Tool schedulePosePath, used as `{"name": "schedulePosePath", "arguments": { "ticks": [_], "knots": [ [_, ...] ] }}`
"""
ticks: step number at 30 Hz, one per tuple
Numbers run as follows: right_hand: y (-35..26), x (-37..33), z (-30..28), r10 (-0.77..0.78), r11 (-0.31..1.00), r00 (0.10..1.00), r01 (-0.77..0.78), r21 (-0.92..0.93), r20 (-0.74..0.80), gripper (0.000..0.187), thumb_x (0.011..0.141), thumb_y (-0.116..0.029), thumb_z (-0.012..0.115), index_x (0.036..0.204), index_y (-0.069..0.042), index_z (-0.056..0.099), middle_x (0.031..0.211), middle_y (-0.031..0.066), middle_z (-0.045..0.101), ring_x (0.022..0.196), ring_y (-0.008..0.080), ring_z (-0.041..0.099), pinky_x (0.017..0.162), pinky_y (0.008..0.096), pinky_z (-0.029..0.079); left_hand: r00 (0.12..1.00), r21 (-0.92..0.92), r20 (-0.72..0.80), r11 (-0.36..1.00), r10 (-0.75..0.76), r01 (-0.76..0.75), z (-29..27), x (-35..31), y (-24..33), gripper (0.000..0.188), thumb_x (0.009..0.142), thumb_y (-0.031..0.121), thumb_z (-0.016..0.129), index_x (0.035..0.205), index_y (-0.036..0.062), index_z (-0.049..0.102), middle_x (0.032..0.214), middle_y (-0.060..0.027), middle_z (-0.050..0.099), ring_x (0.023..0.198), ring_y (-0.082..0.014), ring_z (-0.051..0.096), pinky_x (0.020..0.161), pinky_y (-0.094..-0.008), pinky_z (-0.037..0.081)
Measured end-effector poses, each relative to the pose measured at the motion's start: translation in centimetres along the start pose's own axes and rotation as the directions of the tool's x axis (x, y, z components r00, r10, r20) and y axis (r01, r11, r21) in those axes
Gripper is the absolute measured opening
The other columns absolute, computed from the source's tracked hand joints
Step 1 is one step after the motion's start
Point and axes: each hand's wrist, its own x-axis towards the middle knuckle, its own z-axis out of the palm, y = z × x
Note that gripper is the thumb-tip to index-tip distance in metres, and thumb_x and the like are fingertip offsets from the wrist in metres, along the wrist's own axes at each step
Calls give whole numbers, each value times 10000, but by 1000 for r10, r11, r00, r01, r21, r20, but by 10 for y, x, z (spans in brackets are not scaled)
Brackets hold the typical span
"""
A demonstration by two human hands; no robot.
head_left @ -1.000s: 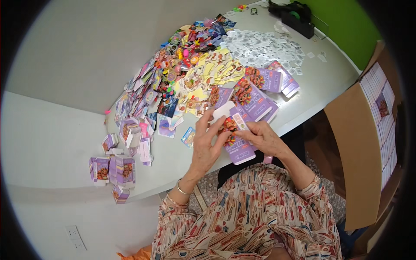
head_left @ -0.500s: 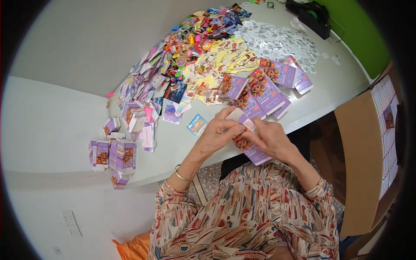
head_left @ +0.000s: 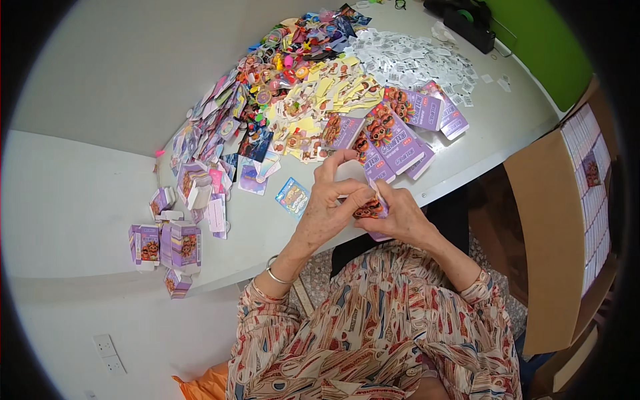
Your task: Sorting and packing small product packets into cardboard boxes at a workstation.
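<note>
At the table's front edge I hold a small purple printed box (head_left: 374, 207) between both hands. My left hand (head_left: 328, 212) pinches its left side with the thumb, the index finger raised over a white flap. My right hand (head_left: 402, 217) is closed around its right side, and the fingers hide much of it. Beyond my hands lie several flat purple boxes (head_left: 393, 150), overlapping one another. A small blue packet (head_left: 293, 197) lies on the table just left of my left hand.
Yellow-backed stickers (head_left: 333, 93), mixed small toys (head_left: 287, 60), glossy cards (head_left: 207, 127) and small white labels (head_left: 420, 67) are heaped across the back. Folded-up purple boxes (head_left: 181, 243) stand at the left edge. A tape dispenser (head_left: 470, 30) sits far right; a large carton (head_left: 553, 247) stands right.
The box has turned from lying flat to being tilted and squeezed, with less of its printed face showing. My left index finger has lifted and spread away. The whole view has shifted slightly.
</note>
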Motion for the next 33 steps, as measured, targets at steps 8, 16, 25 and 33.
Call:
{"name": "schedulePosePath", "arguments": {
  "ticks": [8,16,25,33],
  "knots": [
    [9,1,-12,64,969,998,-56,241,-28,433,709,-182,820,1048,-3,620,859,63,687,771,133,642,707,289,506,974,-188,-228,982,-12,-32,4,-18,-23,373,822,102,716,1184,81,628,1303,-111,463,1190,-233,468,1004,-358,381],
    [12,-3,-3,63,971,998,-66,228,19,454,721,-228,799,1045,11,591,820,136,676,749,243,650,678,346,509,980,-384,-168,923,-111,38,29,-31,-29,384,832,81,717,1192,13,601,1302,-107,460,1042,-173,579,910,-301,474],
    [13,-12,11,-50,994,994,40,-97,-98,536,736,-240,771,1040,36,426,712,243,617,707,436,618,613,469,486,956,-535,-26,812,-293,234,31,-17,-7,243,841,36,676,1077,-21,671,1379,-108,390,1025,-123,548,904,-280,452],
    [12,-15,11,-10,970,999,20,241,-45,413,794,-213,745,1077,11,542,836,180,683,750,297,682,663,367,519,930,-651,45,696,-365,305,35,-19,-10,200,864,39,650,1061,10,667,1196,-53,540,1073,-132,533,944,-291,424]
  ]
}}
